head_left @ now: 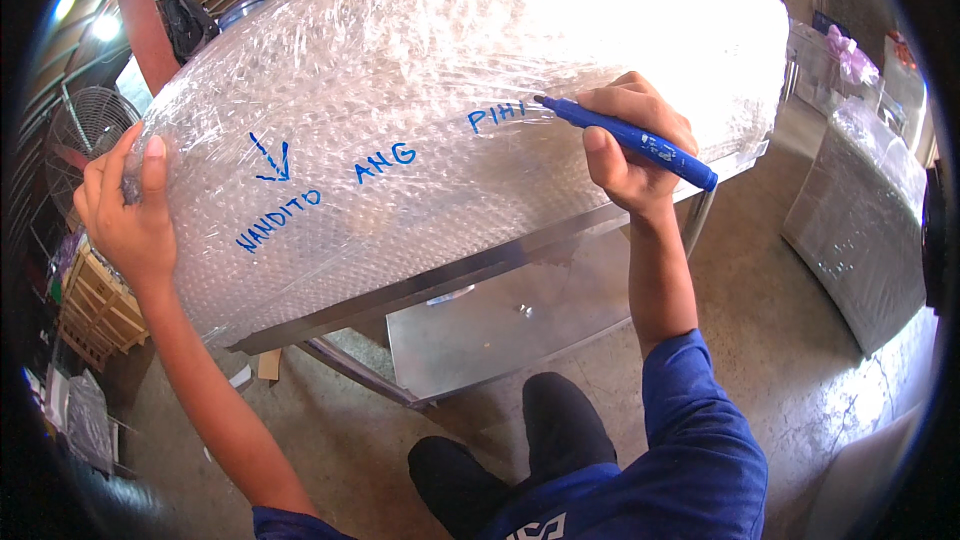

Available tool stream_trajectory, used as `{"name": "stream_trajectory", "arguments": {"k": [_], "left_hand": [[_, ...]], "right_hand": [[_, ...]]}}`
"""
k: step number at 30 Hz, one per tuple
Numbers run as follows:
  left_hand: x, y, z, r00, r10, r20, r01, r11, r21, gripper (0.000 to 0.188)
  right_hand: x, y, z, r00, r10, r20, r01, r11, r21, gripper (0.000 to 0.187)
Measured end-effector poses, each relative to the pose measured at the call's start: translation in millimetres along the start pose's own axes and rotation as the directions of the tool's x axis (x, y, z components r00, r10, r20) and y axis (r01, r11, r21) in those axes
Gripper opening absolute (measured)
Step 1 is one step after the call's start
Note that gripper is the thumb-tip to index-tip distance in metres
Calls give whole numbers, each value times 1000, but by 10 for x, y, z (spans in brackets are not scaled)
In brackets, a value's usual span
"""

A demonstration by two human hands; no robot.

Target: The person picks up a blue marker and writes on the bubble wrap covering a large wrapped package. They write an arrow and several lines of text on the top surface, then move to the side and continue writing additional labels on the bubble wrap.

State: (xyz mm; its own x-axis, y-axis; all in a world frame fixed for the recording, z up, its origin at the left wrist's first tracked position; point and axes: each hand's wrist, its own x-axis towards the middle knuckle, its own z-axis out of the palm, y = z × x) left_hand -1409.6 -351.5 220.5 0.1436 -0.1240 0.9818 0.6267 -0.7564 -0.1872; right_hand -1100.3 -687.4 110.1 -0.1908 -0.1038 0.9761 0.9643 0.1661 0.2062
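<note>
A large object wrapped in clear bubble wrap [450, 50] fills the upper middle of the view, resting on a metal frame [400, 290]. Blue handwriting and a small blue arrow [272, 160] are on the wrap's near side. My right hand [630, 150] grips a blue marker [640, 143], its tip touching the wrap at the end of the writing. My left hand [125, 205] lies flat against the wrap's left end, fingers spread and holding nothing.
A shiny metal sheet [500, 325] hangs under the frame above the concrete floor [760, 300]. Another wrapped metal box [860, 220] stands at the right. A fan [85, 125] and wooden pallets [95, 305] are at the left. My dark shoes [500, 450] show below.
</note>
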Motion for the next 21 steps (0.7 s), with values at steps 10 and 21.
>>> {"name": "stream_trajectory", "arguments": {"k": [10,21], "left_hand": [[2,-20,3,1000,3,2,-3,1000,-22,46],[14,-41,20,1000,-8,18,8,1000,14,46]], "right_hand": [[-59,8,18,991,7,-130,-8,1000,-2,26],[37,-15,4,995,-98,10,98,989,-106,19]]}}
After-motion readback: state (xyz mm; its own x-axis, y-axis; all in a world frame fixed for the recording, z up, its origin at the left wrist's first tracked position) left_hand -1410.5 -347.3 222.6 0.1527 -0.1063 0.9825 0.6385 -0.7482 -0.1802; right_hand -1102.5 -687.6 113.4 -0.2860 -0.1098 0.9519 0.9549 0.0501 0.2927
